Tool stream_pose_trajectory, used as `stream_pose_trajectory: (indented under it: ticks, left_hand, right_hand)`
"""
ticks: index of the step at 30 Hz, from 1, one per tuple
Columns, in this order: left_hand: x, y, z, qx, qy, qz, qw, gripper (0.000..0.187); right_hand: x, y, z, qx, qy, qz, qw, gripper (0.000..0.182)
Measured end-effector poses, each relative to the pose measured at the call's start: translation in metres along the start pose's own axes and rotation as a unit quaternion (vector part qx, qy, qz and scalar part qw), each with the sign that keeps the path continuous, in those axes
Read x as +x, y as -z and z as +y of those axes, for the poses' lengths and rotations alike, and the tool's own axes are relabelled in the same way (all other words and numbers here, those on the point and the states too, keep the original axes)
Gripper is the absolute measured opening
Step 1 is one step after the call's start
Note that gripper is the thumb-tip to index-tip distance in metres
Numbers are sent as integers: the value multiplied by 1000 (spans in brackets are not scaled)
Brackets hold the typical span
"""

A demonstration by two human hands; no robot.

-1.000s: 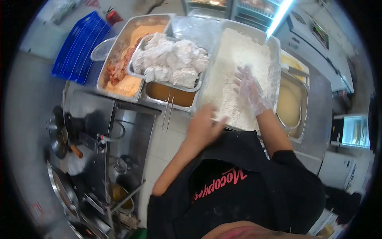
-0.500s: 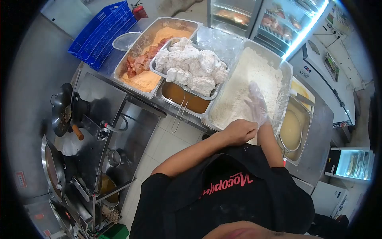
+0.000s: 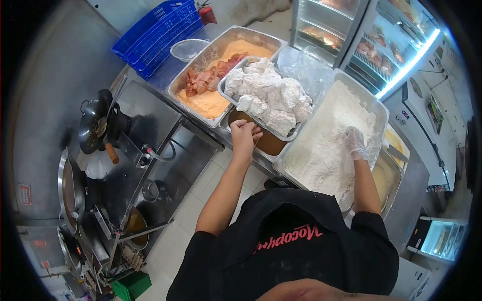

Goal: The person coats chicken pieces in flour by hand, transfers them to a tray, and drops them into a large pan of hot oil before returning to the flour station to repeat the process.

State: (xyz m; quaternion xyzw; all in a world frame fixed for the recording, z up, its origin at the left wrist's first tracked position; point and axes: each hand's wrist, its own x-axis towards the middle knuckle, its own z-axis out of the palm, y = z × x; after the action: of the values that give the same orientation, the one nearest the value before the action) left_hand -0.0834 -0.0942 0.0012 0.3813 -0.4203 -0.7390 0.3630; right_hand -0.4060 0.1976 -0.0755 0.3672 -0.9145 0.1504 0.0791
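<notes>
My left hand is closed at the front edge of the amber-liquid container, with fingers around what looks like the thin wire handle of a strainer. Most of that handle is hidden by the hand. My right hand, in a clear plastic glove, rests at the right side of the flour in a large metal tray. Its fingers look loosely extended, the tips hard to make out. A smaller metal pan heaped with flour-coated pieces sits between the hands, above the liquid.
Back left, a metal tray holds orange breading and reddish meat slices. A round sieve lies beside blue crates. Pale batter stands at the right. Woks are at the left; glass-door fridges stand behind.
My left hand has left the right glove's cuff and swung left to the amber-liquid container, where the wire handle hung. My right hand stays over the flour. The whole view has shifted.
</notes>
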Motion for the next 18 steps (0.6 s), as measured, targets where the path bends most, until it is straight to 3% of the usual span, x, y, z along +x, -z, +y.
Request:
stream_pose_trajectory:
  ticks: [2, 3, 5, 9, 11, 12, 14, 18]
  left_hand:
    - [17, 3, -2, -39, 131, -22, 990, 21]
    - [24, 5, -5, -41, 128, -17, 991, 21]
    - [36, 8, -10, -103, 171, -160, 967, 36]
    - [50, 5, -8, -69, 147, -194, 967, 50]
    - [56, 6, -7, -74, 152, -242, 956, 57]
    - [56, 4, -7, -72, 154, -241, 956, 57]
    - [50, -3, -3, -73, 158, -213, 961, 61]
    - [43, -13, -7, -45, 132, -157, 978, 64]
  right_hand:
    - [9, -29, 23, 25, 41, 87, 995, 8]
    - [13, -32, 24, 27, 46, 87, 995, 8]
    - [18, -8, 0, -37, -7, -25, 999, 14]
    - [13, 5, -8, 52, 58, -6, 997, 21]
    - [6, 22, -29, -109, 101, 27, 988, 33]
    - [6, 30, -35, -108, 101, 25, 989, 33]
    - [5, 39, -42, -22, -8, -61, 998, 41]
    - [-2, 45, -38, -11, -8, -6, 1000, 41]
